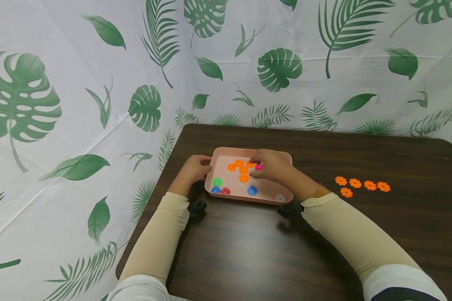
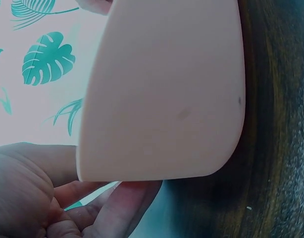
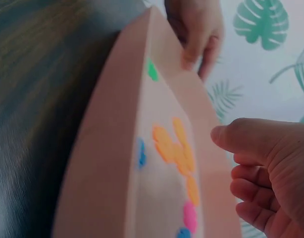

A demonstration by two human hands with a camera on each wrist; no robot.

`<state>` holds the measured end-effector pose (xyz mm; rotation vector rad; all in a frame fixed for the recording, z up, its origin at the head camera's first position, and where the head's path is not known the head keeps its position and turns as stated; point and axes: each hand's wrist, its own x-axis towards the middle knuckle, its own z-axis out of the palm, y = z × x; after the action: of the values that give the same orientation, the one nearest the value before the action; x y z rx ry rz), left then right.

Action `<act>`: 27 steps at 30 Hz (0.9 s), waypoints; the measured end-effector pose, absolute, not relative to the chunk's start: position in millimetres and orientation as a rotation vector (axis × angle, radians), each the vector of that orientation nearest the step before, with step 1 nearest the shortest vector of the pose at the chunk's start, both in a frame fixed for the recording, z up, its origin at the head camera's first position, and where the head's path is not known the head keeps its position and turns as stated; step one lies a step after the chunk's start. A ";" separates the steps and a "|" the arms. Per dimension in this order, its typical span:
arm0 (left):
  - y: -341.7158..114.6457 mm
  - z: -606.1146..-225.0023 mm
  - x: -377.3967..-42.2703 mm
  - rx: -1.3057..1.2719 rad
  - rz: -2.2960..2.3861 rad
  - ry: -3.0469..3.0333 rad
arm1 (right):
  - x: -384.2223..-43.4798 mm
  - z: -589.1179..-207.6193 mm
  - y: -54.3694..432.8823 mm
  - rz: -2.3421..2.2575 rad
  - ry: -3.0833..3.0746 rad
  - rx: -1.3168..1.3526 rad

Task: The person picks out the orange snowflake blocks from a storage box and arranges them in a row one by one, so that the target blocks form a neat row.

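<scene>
A pale pink tray (image 1: 263, 199) lies on the dark table and holds several flower-shaped discs. My left hand (image 1: 193, 170) grips the tray at its left end; the left wrist view shows fingers (image 2: 127, 208) against its wall. Over the tray's right part is my right hand (image 1: 273, 166), thumb and forefinger apart, close to an orange disc (image 1: 243, 170) cluster and a pink disc (image 1: 258, 167). In the right wrist view, no disc shows between the thumb and loosely bent fingers (image 3: 253, 186). The forefinger partly covers one orange disc.
A green disc (image 1: 217, 182), a blue disc (image 1: 215, 190) and a red disc (image 1: 225, 191) sit at the tray's near left. Another blue disc (image 1: 252, 190) and a clear disc (image 1: 280, 197) lie along its near side. Several orange discs (image 1: 355, 183) rest on the table (image 1: 410, 225) at right.
</scene>
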<state>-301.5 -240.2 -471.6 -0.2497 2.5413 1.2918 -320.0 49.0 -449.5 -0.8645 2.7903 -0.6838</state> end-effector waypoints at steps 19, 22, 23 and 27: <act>-240.1 -472.5 -301.5 -0.229 1.302 2.548 | -321.6 -474.6 13.8 -0.534 2.672 -0.930; -240.5 -472.7 -302.0 -0.225 1.307 2.544 | -320.8 -472.5 12.7 -0.475 2.677 -0.919; -240.7 -472.8 -302.2 -0.226 1.308 2.543 | -320.6 -471.8 12.3 -0.455 2.678 -0.919; -241.5 -472.7 -302.2 -0.229 1.295 2.547 | -320.2 -470.2 11.9 -0.405 2.678 -0.975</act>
<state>-302.2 -241.5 -472.7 -0.2288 2.5469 1.2948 -320.2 11.9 -470.2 -0.9751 2.6775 -0.4049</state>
